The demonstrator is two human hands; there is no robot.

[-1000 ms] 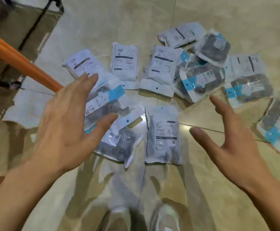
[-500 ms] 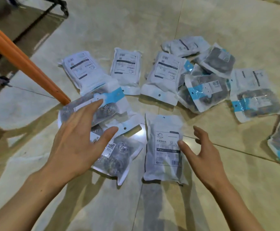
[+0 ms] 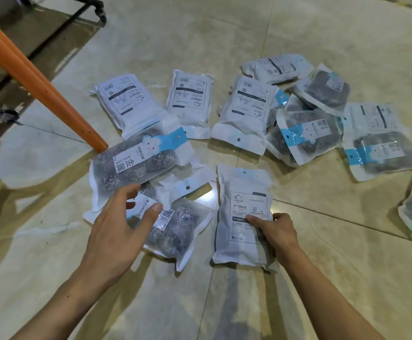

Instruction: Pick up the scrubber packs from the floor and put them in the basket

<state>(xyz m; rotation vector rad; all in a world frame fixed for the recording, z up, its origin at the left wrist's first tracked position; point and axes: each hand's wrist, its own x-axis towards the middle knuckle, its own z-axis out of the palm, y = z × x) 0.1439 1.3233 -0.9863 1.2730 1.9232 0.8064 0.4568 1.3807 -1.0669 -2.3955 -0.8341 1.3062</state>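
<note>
Tiled floor (image 3: 150,45), steel scrubbers in packs (image 3: 136,165)

I see a glossy beige tiled floor (image 3: 322,278) with scrubber packs (image 3: 305,133) scattered over it beyond my hands. One white pack (image 3: 241,192) lies flat just ahead of my right hand (image 3: 277,231), two clear-fronted packs (image 3: 175,229) overlap under my left hand (image 3: 116,224), and an orange post (image 3: 35,79) meets the floor farther left.
</note>
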